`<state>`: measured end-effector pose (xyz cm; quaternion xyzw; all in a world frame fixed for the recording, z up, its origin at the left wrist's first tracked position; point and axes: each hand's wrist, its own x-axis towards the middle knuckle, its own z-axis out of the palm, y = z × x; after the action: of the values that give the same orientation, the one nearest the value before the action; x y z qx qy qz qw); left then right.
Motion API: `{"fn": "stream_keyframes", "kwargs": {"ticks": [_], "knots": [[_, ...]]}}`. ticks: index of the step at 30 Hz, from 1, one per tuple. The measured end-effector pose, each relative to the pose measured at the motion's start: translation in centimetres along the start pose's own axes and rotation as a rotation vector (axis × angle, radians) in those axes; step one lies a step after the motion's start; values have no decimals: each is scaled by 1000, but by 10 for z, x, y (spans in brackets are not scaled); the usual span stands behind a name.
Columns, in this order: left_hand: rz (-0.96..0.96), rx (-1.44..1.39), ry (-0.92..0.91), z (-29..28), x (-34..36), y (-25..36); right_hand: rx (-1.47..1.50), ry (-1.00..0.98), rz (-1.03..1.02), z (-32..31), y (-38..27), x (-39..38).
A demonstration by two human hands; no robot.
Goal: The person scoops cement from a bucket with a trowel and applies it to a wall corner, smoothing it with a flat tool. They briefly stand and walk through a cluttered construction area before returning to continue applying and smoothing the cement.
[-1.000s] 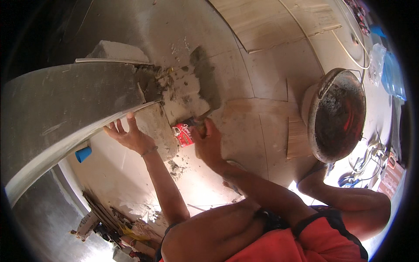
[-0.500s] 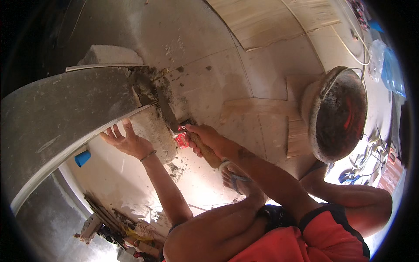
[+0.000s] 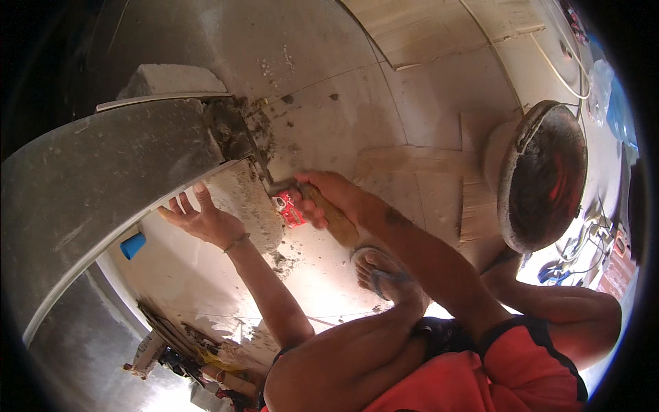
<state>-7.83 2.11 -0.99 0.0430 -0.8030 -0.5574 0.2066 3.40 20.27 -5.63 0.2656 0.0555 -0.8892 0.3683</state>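
My right hand (image 3: 324, 196) is wrapped around the wooden handle (image 3: 340, 223) of a trowel. The trowel's narrow blade (image 3: 255, 152) lies against grey mortar (image 3: 230, 134) at the end of a long grey slab (image 3: 117, 154). Below the slab's pale front edge, my left hand (image 3: 211, 225) is open, palm up and fingers spread. Its fingertips reach the edge; whether they press on it I cannot tell. A red packet (image 3: 288, 209) shows beside my right fingers, partly covered by them.
A round pan (image 3: 506, 199) with dark contents stands at the right on cardboard (image 3: 473, 216). A pale block (image 3: 171, 80) sits behind the slab. A blue cup (image 3: 132, 246) is under its edge. Wood scraps (image 3: 171, 343) lie lower left; mortar crumbs dot the floor near my sandalled foot.
My right hand has shifted with the trowel, whose blade now lies edge-on along the slab's end. More of the red packet shows. My left hand stays at the slab's edge.
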Motion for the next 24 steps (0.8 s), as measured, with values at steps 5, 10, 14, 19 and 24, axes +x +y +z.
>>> {"fn": "stream_keyframes", "kwargs": {"ticks": [5, 10, 14, 19, 24], "knots": [[10, -51, -45, -2, 0, -2, -307, 40, -47, -7, -6, 33], [-40, 23, -32, -2, 1, -2, -327, 28, -132, 15, 46, 21], [-29, -15, -62, -2, 4, -1, -321, -46, -171, 19, 74, -2], [-33, -41, -30, -4, 4, -4, -96, 76, -114, 8, 45, 3], [-26, -90, -82, -5, 5, -5, -113, 68, -91, 26, -14, 43]]}}
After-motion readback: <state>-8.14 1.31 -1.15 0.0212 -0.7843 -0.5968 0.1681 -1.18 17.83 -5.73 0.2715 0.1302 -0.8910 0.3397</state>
